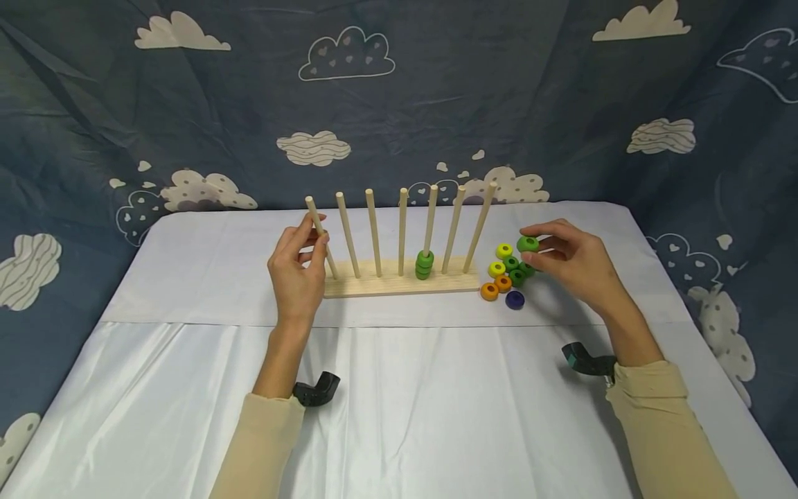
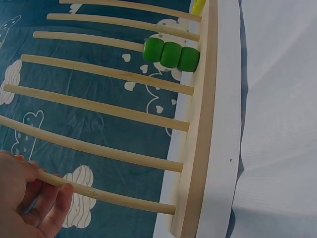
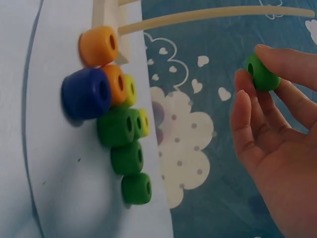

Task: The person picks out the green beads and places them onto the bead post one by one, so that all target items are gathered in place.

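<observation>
My left hand (image 1: 298, 277) holds the leftmost peg (image 2: 124, 199) of a wooden peg stand (image 1: 386, 285) near its upper end, thumb and fingers around it. On a peg right of the stand's middle, three green beads (image 2: 171, 54) are stacked down at the base. Off the stand's right end, my right hand (image 1: 580, 262) pinches a green bead (image 3: 265, 74) between thumb and fingertips, raised above the loose beads. The bead's hole faces the stand in the right wrist view.
Beside the stand's right end lie loose beads: a blue one (image 1: 515, 300), orange ones (image 1: 489, 291), yellow ones (image 1: 504, 251) and several green ones (image 3: 116, 126). A white cloth (image 1: 399, 395) covers the table. Behind hangs a dark curtain (image 1: 474, 90) with clouds.
</observation>
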A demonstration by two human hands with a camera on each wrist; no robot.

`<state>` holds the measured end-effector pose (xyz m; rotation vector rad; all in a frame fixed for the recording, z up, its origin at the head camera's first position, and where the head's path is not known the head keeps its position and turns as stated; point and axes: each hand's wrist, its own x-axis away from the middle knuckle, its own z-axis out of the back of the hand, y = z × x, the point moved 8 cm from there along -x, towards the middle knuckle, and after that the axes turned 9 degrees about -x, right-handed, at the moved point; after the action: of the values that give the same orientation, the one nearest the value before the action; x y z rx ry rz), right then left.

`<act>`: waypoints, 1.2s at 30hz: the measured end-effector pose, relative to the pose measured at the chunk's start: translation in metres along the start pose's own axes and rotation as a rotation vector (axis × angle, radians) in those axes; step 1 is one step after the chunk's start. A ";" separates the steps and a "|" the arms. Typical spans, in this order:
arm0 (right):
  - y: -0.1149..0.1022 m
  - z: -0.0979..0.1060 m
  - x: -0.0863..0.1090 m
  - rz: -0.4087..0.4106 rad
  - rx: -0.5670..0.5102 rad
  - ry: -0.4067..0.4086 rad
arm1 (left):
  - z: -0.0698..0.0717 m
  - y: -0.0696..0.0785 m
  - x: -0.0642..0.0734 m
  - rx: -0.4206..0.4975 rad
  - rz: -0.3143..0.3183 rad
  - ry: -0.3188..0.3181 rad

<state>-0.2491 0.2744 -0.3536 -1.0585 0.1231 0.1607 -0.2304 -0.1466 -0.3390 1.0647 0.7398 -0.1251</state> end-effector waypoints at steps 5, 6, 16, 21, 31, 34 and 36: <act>-0.012 -0.002 0.000 0.024 -0.047 0.014 | 0.000 -0.001 -0.001 -0.015 -0.011 0.006; -0.014 -0.003 0.000 0.030 -0.058 0.016 | 0.000 -0.001 -0.001 -0.018 -0.015 0.008; -0.031 -0.009 -0.001 0.070 -0.089 0.032 | 0.000 0.000 -0.001 -0.030 -0.008 0.002; -0.036 -0.013 -0.002 0.078 -0.102 0.033 | 0.001 -0.001 -0.001 -0.036 0.001 0.003; -0.044 -0.022 -0.005 0.108 -0.129 0.020 | 0.002 0.000 -0.001 -0.030 -0.009 0.018; -0.048 -0.024 -0.005 0.132 -0.159 0.015 | 0.002 0.000 -0.001 -0.028 -0.014 0.018; -0.050 -0.025 -0.006 0.141 -0.177 0.015 | 0.002 0.000 -0.001 -0.027 -0.015 0.019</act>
<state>-0.2460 0.2277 -0.3216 -1.2283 0.1994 0.2953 -0.2301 -0.1484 -0.3379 1.0362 0.7651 -0.1179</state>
